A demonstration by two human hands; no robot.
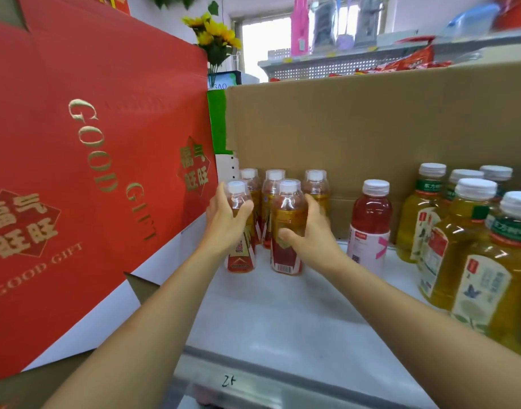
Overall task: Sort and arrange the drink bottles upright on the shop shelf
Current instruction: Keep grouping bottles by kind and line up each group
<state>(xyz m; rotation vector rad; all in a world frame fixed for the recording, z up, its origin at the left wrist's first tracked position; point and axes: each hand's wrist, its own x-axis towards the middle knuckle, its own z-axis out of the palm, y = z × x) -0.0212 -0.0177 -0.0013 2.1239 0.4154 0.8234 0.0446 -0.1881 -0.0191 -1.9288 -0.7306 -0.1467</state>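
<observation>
Two amber drink bottles with red labels and white caps stand upright at the front of a small cluster on the white shelf (283, 314). My left hand (224, 222) grips the left bottle (241, 258) around its shoulder. My right hand (309, 234) wraps the right bottle (287, 219) at mid-height. Three more bottles of the same kind (272, 187) stand just behind them. A red drink bottle (370, 219) with a pink-and-white label stands alone to the right.
A big red gift box (91, 160) walls off the left side. A brown carton (371, 122) stands behind the bottles. Several large yellow tea bottles (460, 237) crowd the shelf's right. The shelf's front edge (253, 376) carries a handwritten mark.
</observation>
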